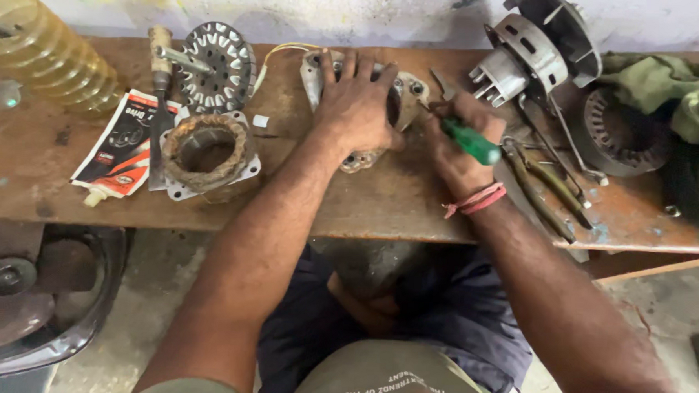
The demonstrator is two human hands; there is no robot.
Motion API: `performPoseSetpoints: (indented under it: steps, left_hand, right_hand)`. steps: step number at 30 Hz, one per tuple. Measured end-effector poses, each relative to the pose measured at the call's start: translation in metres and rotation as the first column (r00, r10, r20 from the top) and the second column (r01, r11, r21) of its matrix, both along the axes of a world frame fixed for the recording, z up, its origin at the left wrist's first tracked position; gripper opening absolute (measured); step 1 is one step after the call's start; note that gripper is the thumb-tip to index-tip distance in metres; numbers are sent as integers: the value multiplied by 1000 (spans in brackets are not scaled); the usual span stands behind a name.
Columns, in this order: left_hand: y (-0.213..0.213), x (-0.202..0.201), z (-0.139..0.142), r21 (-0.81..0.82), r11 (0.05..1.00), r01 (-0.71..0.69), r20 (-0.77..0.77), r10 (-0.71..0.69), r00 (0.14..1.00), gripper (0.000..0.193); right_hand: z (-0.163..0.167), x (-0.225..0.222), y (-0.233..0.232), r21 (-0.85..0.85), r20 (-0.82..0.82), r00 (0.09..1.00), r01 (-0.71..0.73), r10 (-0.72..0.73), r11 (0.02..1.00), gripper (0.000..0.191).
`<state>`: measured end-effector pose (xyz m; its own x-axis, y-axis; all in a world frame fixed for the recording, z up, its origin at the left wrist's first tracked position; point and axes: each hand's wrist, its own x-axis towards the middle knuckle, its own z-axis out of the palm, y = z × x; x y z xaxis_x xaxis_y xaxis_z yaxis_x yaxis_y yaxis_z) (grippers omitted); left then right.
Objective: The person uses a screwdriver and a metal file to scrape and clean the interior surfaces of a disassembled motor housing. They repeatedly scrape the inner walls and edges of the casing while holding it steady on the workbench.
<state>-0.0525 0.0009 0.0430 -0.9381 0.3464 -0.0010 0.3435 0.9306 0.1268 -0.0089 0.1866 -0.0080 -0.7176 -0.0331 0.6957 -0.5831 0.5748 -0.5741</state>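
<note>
Both hands busy, housing not yet apart: left hand (359, 103) spread flat atop motor housing (405, 97), right hand (455, 150) beside it, fist wrapped round green-handled screwdriver (471, 142), tip hidden at housing's rim, pliers (546, 185) rightward, unused.

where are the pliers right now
In the head view the pliers lie on the workbench to the person's right, just beyond the right hand holding the green-handled screwdriver, below the grey motor housing.

Head view, steeply down, close
</note>
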Motion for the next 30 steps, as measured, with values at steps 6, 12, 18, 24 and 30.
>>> performPoseSetpoints:
  steps: [6,12,18,24,30]
  left_hand:
    - [-5,1,-1,40,999,14,11,-15,1000,115]
    - [-4,0,4,57,998,12,19,-13,1000,114]
    - [-3,-1,2,32,999,21,36,-22,999,118]
    - [-4,-1,-2,33,999,16,-7,-16,1000,110]
    - [-3,-2,-1,36,999,20,-23,-19,1000,113]
  right_hand:
    - [-7,15,-9,-60,47,999,12,-9,998,15]
    - [8,19,-13,9,38,999,-17,17,1000,12]
    - [9,1,-8,38,48,999,-1,0,999,12]
    - [2,-4,-2,65,-80,990,-108,113,992,11]
    - [-1,-12,0,94,-68,991,-110,116,990,15]
